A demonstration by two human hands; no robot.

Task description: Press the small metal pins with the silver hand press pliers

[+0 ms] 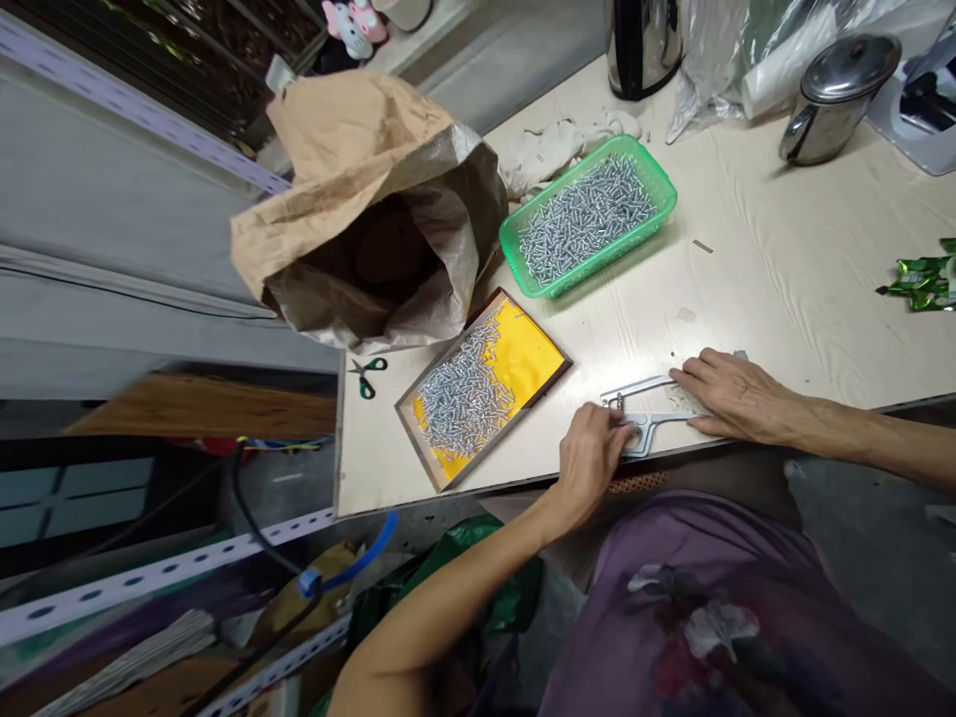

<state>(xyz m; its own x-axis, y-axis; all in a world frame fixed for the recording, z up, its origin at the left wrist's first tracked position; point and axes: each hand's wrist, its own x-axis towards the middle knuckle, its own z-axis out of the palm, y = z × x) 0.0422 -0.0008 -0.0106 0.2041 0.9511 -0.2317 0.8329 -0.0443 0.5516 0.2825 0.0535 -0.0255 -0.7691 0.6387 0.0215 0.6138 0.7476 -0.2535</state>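
Observation:
A grey metal frame (648,430) with two long arms and a ring-like end lies flat near the table's front edge. My right hand (736,398) grips its right end, fingertips on the upper arm and thumb by the lower one. At the frame's left end, my left hand (590,453) is closed with its fingertips pinched; what they hold, if anything, is hidden. Small metal pieces (616,402) stand between the arms beside those fingertips. Left of this hand is a shallow tray (539,376) with a yellow bottom, heaped with small silver screws (464,403) on its left side.
A green plastic basket (663,189) full of similar screws stands behind the tray. To its left gapes a large brown paper sack (329,214). Green-handled scissors (367,376) lie at the table's left edge. A lidded metal cup (829,110) and a kettle (643,50) stand farther back.

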